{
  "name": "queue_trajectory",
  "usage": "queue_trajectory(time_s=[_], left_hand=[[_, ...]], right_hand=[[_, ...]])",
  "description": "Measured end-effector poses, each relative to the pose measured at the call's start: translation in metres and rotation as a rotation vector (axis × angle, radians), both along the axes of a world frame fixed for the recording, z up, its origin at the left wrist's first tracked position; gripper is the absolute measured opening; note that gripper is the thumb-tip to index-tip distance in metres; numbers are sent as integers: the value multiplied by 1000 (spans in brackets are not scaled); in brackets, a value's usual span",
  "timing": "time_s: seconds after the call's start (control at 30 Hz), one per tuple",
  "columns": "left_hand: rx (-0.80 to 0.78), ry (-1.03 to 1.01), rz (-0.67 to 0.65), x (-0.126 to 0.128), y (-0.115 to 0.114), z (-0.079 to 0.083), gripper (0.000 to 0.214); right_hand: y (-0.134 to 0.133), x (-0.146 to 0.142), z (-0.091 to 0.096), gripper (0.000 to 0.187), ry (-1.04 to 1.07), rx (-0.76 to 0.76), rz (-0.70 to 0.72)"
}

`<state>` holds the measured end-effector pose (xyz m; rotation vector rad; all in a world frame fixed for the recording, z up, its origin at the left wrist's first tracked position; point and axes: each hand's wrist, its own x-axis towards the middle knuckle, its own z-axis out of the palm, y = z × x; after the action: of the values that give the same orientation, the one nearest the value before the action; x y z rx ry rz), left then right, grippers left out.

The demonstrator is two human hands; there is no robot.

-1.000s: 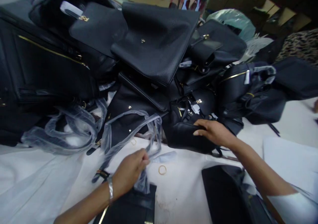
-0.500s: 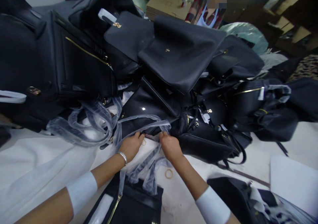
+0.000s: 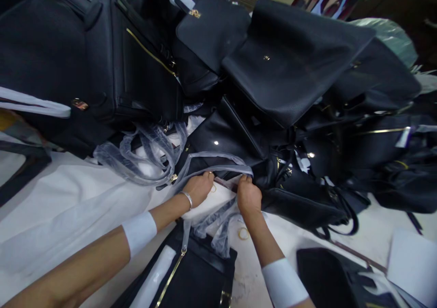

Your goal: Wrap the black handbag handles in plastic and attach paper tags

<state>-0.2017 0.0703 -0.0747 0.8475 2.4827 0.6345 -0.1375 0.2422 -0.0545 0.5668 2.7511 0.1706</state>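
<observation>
A heap of black leather handbags (image 3: 293, 71) covers the far half of a white table (image 3: 68, 198). My left hand (image 3: 200, 188) and my right hand (image 3: 248, 195) are both closed on the near edge of one black bag (image 3: 218, 146) at the foot of the heap. That bag's handles (image 3: 218, 162) are wrapped in clear plastic. A silver bracelet (image 3: 187, 198) sits on my left wrist. Another black bag with a gold zip (image 3: 191, 271) lies on the table just under my forearms.
More plastic-wrapped straps (image 3: 143, 157) lie left of my hands. A gold ring (image 3: 243, 233) rests on the table by my right wrist. A large black bag (image 3: 95, 66) stands at the far left. A dark flat piece (image 3: 327, 276) lies at the lower right.
My right hand left a small bag on the right and joined my left at the plastic-wrapped bag. Both hands reached further in under the heap. The view moved closer.
</observation>
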Motion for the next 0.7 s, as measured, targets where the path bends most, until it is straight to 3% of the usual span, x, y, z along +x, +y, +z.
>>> queue_trajectory(time_s=[0.17,0.23,0.3,0.37,0.43,0.5,0.57,0.7], left_hand=[[200,-202,208,12,-36,18,10],[269,-299,313,23,-49,24,12],[334,-392,407,34,-56,29,12],[398,-475,478,45,-54,35,12],[458,-552,520,57,-47,44,14],[507,-612,524,69,-40,54,15],[555,-676,510,83,-33,64,15],[674,-888,524,110,-28,78,15]], right_hand=[[0,1,15,29,38,-84,18],[-6,11,30,23,127,-228,43],[-15,26,50,15,277,-508,40],[-28,44,69,12,343,-893,-48],[-42,62,84,13,276,-1253,-204],[-57,78,91,15,219,-1480,-344],[-68,90,90,16,279,-1523,-423],[-78,112,82,18,487,-1429,-541]])
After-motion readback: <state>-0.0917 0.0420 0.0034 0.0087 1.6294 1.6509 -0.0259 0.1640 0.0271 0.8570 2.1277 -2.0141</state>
